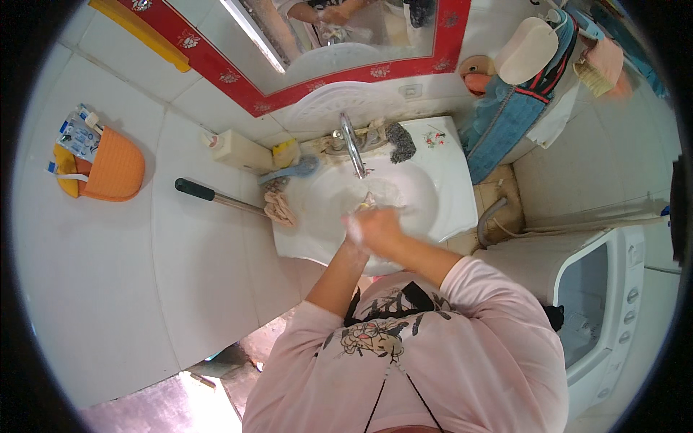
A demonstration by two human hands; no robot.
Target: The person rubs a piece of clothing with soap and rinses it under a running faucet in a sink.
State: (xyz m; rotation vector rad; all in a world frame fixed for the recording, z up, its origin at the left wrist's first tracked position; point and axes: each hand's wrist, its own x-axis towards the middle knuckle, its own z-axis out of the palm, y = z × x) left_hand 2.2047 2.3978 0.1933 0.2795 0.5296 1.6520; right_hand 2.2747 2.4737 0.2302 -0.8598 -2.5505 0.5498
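Both hands are together over the white washbasin [319, 189], below the tip of the chrome faucet [352, 143]. My right hand [380, 230] wraps across the back and wrist of my left hand [354, 234] and is blurred. White lather coats the left hand and wrist. Past the right hand, the left fingertips show with a small yellowish spot that is too blurred to name. Most of the left fingers are hidden. Whether water runs from the faucet cannot be made out.
A dark grey scouring pad [400, 143] rests right of the faucet. On the left are a cream pump bottle [243, 151], a blue brush [295, 169] and a black-handled tool [195, 189]. A red-framed mirror [346, 81] hangs behind. A washing machine [584, 303] stands at right.
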